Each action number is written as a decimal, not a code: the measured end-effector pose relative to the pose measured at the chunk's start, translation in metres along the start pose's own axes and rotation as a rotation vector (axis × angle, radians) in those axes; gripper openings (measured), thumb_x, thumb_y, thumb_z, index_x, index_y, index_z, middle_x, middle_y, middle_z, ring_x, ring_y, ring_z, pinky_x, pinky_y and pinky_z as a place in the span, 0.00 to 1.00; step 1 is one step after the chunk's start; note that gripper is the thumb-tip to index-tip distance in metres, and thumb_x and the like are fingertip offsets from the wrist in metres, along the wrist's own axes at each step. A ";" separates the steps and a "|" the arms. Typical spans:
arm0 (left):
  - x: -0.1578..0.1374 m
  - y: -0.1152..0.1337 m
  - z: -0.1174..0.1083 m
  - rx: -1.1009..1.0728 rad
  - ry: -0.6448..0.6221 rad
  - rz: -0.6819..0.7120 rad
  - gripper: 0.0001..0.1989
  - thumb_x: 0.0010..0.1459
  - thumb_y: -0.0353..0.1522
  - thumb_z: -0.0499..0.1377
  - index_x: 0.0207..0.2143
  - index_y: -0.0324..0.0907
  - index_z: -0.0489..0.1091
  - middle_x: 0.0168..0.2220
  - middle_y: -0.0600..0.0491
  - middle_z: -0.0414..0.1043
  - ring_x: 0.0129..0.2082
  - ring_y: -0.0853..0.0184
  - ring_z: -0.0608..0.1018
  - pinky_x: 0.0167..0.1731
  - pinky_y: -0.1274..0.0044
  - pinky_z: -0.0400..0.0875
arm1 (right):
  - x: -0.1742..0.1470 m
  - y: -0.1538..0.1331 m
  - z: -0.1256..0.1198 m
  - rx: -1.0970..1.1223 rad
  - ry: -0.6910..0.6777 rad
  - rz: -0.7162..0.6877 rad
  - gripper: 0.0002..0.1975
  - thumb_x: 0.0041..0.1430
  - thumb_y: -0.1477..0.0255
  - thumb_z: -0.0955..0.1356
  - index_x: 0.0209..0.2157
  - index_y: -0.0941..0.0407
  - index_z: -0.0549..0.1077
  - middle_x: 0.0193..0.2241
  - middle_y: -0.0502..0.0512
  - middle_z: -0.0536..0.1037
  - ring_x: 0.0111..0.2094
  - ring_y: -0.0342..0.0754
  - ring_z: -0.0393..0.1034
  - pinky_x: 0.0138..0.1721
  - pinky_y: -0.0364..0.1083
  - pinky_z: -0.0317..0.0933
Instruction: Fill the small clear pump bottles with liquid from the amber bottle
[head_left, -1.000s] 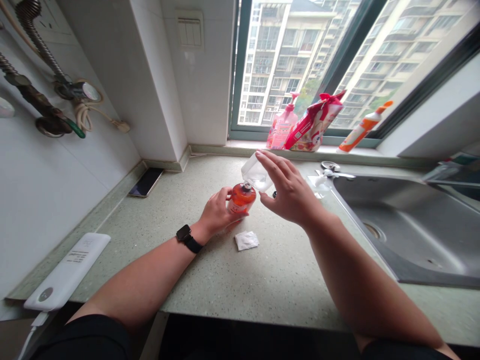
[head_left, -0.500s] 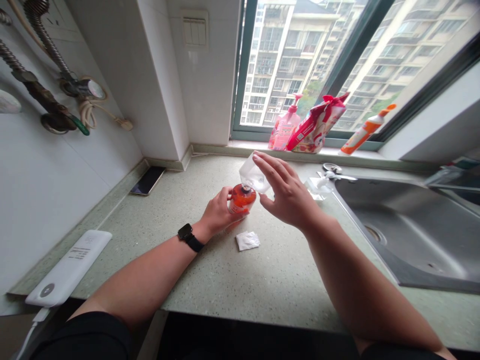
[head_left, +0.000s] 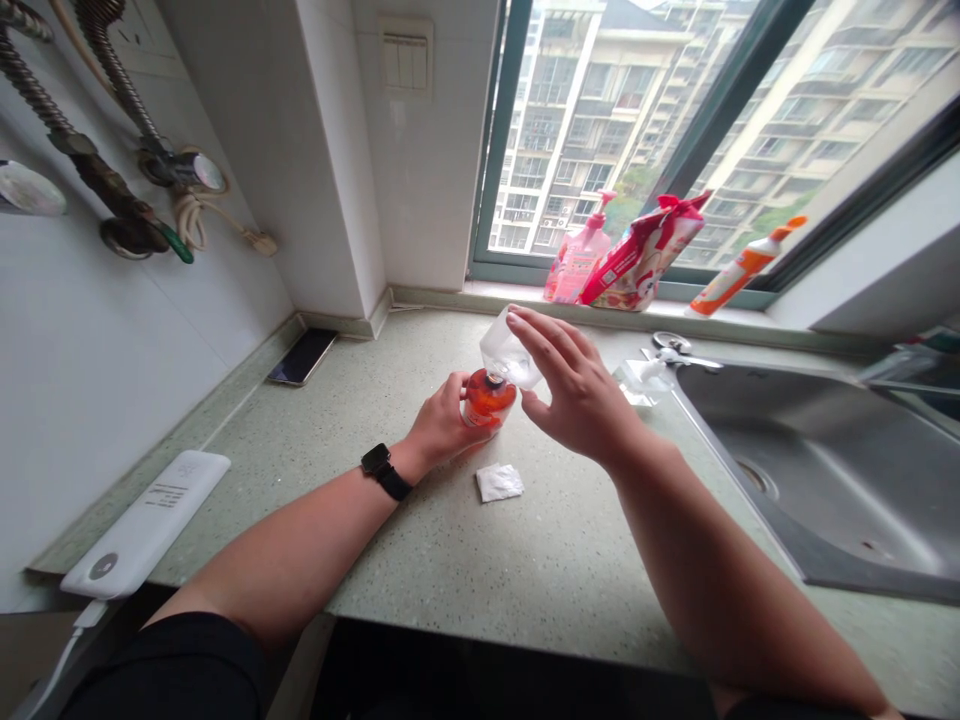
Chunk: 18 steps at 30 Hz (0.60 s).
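Note:
My left hand wraps round a bottle of orange-red liquid standing on the counter. Above its mouth, a clear empty-looking plastic bottle is tipped over, neck toward the orange one. Fingers of my right hand are closed round that clear bottle, covering its right side. Whether the two necks touch, I cannot tell. A folded white tissue lies on the counter just in front of the orange bottle. Behind my right hand sits a white pump head, partly hidden.
A steel sink is on the right. A phone and a white power bank with a cable lie on the left of the counter. On the windowsill stand a pink pump bottle, a red bag and an orange-white bottle.
The whole view has shifted slightly. Both hands keep the same hold, and the clear bottle stays tipped over the orange one.

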<state>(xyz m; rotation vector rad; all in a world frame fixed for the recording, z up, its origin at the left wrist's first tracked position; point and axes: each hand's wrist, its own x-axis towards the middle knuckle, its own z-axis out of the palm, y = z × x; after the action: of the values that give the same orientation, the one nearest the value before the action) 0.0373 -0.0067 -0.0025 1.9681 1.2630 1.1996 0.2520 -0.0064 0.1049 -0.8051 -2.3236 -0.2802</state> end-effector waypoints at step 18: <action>0.000 -0.001 0.002 -0.019 0.005 0.015 0.28 0.54 0.40 0.72 0.53 0.49 0.64 0.50 0.48 0.81 0.48 0.53 0.85 0.47 0.61 0.81 | 0.003 -0.004 0.001 -0.015 -0.002 -0.034 0.55 0.58 0.85 0.67 0.80 0.42 0.41 0.76 0.57 0.62 0.74 0.61 0.60 0.74 0.67 0.54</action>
<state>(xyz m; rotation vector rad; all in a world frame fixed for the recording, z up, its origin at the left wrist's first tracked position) 0.0385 -0.0061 -0.0036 1.9653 1.2374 1.2198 0.2474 -0.0074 0.1063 -0.7741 -2.3411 -0.3121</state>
